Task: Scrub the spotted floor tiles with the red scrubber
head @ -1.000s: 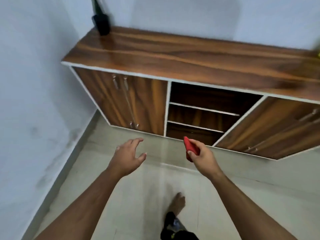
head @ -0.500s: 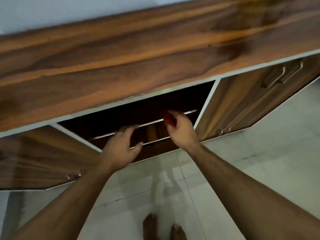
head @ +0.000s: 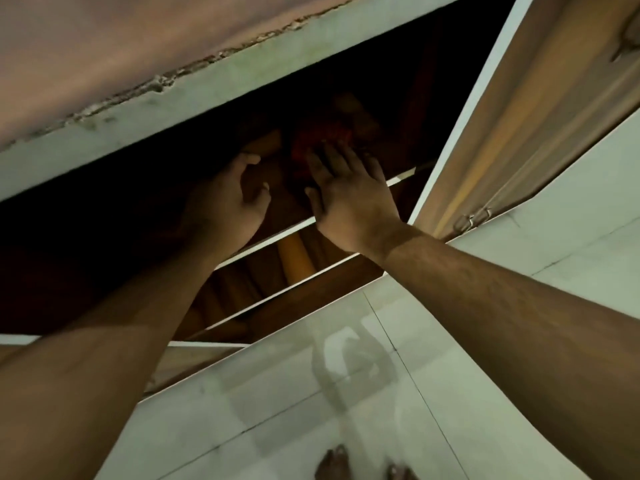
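Note:
The red scrubber (head: 320, 138) lies in the dark on the upper shelf of the open cabinet compartment, only dimly visible. My right hand (head: 349, 202) reaches into the compartment with straight fingers, and its fingertips lie on the scrubber's near side. My left hand (head: 230, 202) is beside it to the left, inside the same opening, with fingers loosely curled and nothing in them. The pale floor tiles (head: 294, 403) spread below the cabinet, glossy with a faint reflection.
The cabinet's white-edged top (head: 242, 67) hangs close over the opening. A white shelf edge (head: 273, 239) runs under my hands, with a lower shelf beneath. A wooden door with metal handles (head: 519, 126) stands to the right. My bare feet (head: 332, 462) are at the bottom.
My head has dropped much closer to the cabinet. Both hands have moved deeper into the shelf opening. The right hand's fingers have straightened, so it no longer grips the scrubber, which now lies on the shelf.

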